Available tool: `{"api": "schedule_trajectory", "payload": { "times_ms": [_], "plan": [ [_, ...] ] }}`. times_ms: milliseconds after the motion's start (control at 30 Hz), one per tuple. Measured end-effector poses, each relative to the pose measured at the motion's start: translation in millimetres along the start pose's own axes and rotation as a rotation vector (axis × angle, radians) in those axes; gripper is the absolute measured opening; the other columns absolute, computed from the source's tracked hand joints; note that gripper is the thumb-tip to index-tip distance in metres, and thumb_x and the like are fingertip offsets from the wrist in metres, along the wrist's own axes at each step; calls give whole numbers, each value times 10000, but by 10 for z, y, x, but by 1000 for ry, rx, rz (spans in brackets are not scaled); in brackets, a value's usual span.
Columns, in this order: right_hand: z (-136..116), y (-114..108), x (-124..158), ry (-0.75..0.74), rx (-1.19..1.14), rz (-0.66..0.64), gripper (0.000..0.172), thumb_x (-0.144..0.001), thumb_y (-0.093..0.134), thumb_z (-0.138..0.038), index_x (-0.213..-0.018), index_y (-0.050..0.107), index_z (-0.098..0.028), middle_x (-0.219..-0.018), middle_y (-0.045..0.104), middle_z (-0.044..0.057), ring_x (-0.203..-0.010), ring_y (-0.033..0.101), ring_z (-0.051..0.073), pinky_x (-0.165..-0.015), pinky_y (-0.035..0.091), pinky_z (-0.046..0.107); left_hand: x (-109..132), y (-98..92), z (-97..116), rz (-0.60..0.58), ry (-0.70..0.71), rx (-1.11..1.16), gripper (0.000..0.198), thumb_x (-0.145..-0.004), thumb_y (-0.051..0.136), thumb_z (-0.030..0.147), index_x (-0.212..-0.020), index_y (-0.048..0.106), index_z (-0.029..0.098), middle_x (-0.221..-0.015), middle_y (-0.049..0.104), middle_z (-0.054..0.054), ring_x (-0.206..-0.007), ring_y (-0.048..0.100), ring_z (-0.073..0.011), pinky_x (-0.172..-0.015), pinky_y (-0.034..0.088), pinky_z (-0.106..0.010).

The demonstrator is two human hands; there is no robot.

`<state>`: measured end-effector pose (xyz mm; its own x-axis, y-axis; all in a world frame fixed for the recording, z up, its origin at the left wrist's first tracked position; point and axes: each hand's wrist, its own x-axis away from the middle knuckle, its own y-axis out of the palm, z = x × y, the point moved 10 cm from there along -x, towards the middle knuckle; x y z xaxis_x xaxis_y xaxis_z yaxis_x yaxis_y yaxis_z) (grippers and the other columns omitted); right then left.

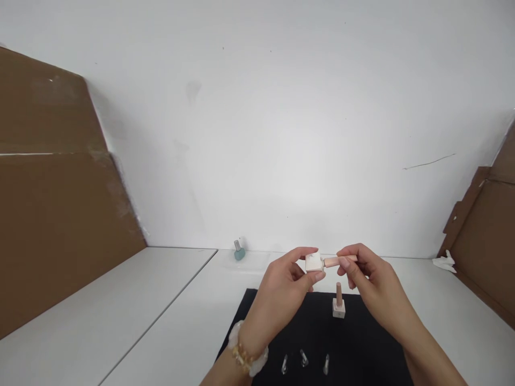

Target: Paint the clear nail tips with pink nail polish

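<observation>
A square white nail polish bottle [314, 262] lies sideways in the air above the far edge of the black mat [306, 321]. My left hand [284, 284] grips its body between thumb and fingers. My right hand [368, 276] pinches the long pale pink cap [333, 261] at the bottle's neck; whether the cap is fully seated I cannot tell. Below my hands, a second square bottle [338, 308] with a pinkish-brown cap stands upright on the mat. Several small clear pieces [303, 358] lie near the mat's front, too small to name.
A teal bottle with a grey cap [239, 251] stands tilted in a clear tray [245, 262] against the white wall. Brown cardboard panels [52, 214] rise at left and right. A crumpled white tissue [444, 261] lies at the right back. A seam crosses the white table [177, 316].
</observation>
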<state>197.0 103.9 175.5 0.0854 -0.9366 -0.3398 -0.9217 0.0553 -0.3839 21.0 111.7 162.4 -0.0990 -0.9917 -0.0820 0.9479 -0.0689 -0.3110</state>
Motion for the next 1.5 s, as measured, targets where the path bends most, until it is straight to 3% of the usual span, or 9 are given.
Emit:
{"api": "schedule_trajectory", "payload": {
  "times_ms": [133, 267, 400, 667, 867, 1033, 1167, 1333, 1500],
  "plan": [
    [-32, -94, 20, -20, 102, 72, 334, -1004, 536, -569, -1009, 663, -260, -815, 681, 18, -610, 573, 152, -538, 461, 259, 29, 38, 45, 26, 47, -96, 218, -856, 683, 402, -1047, 706, 297, -548, 490, 86, -595, 516, -190, -584, 381, -281],
    [7, -56, -28, 23, -85, 57, 405, -960, 576, -623, -944, 669, -230, -741, 664, 12, -579, 539, 145, -539, 460, 258, 49, 30, 102, 71, 122, -155, 114, -861, 655, 335, -966, 673, 294, -554, 450, 103, -569, 482, -171, -579, 367, -269],
    [29, -38, -52, 73, -183, 46, 441, -905, 649, -647, -888, 708, -210, -706, 651, 8, -572, 499, 132, -584, 469, 265, 40, 25, 115, 66, 141, -172, 145, -846, 674, 326, -986, 674, 289, -610, 520, 93, -619, 537, -179, -620, 385, -276],
    [11, -381, -4, 65, -217, 192, 428, -879, 689, -651, -904, 717, -225, -742, 617, 12, -610, 465, 142, -605, 422, 282, -14, -65, 56, 124, 118, -156, 133, -856, 613, 350, -960, 601, 267, -854, 646, 38, -697, 547, -184, -683, 427, -302],
    [38, -511, -69, 85, -372, 48, 418, -845, 741, -632, -901, 751, -218, -755, 617, 15, -604, 452, 131, -615, 429, 295, 18, -80, -550, 53, 86, -151, 144, -763, 630, 348, -831, 551, 249, -781, 668, 28, -718, 598, -196, -677, 471, -292],
    [75, -555, -81, 112, -461, 8, 424, -794, 797, -625, -903, 749, -218, -764, 620, 14, -620, 450, 126, -604, 410, 284, 75, -292, -1265, 137, -18, -226, 174, -627, 676, 321, -764, 655, 217, -748, 674, -14, -735, 625, -253, -714, 497, -363],
    [95, -541, -60, 122, -475, -14, 366, -826, 796, -581, -927, 745, -233, -796, 635, 7, -648, 462, 119, -625, 412, 273, 55, -310, -1607, 144, -59, -229, 240, -606, 688, 327, -820, 711, 221, -827, 763, -45, -857, 704, -296, -836, 535, -399],
    [42, -518, -25, 104, -472, -50, 326, -860, 780, -548, -931, 747, -231, -797, 643, 5, -646, 464, 116, -617, 406, 271, 79, -333, -1739, 169, -57, -238, 408, -634, 650, 338, -1013, 718, 204, -1050, 797, -109, -1042, 726, -339, -983, 529, -466],
    [7, -565, -22, 79, -493, -46, 303, -876, 773, -524, -924, 750, -226, -794, 644, 4, -645, 471, 112, -621, 410, 271, 302, -323, -1479, 207, 25, -310, 329, -751, 622, 398, -1012, 721, 224, -1153, 734, -131, -1150, 664, -364, -1049, 488, -555]
  ]
}}
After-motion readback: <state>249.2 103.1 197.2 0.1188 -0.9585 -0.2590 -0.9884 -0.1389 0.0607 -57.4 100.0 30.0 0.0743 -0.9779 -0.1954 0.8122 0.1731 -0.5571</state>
